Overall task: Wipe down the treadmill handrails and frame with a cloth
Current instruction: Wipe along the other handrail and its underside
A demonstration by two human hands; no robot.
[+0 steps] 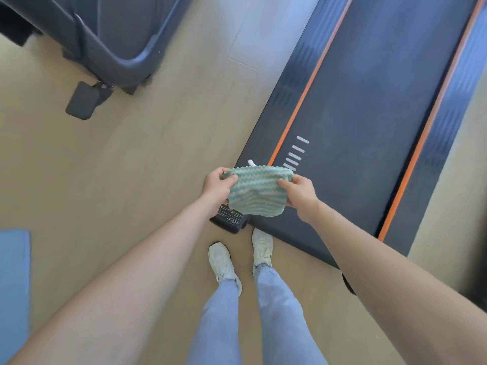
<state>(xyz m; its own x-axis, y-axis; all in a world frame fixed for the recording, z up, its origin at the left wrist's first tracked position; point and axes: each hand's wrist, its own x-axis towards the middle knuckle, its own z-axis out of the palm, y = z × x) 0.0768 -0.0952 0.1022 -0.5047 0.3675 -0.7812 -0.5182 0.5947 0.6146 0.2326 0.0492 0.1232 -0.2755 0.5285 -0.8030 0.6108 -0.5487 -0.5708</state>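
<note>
A green-and-white striped cloth (pixel 257 191) with a small white loop hangs stretched between both hands, above the rear left corner of the treadmill. My left hand (pixel 217 189) pinches its left edge and my right hand (pixel 300 194) pinches its right edge. The treadmill (pixel 369 114) lies on the floor, running up and to the right, with a dark belt, orange stripes along both side rails and short white marks near the rear. Its handrails are out of view. A black end cap with a label (pixel 229 218) shows just under the cloth.
Another dark exercise machine (pixel 105 35) with a black pedal (pixel 81 100) stands at the upper left. A blue mat (pixel 13 285) lies at the left edge. My feet in white shoes (pixel 239 256) stand on the wooden floor beside the treadmill's rear corner.
</note>
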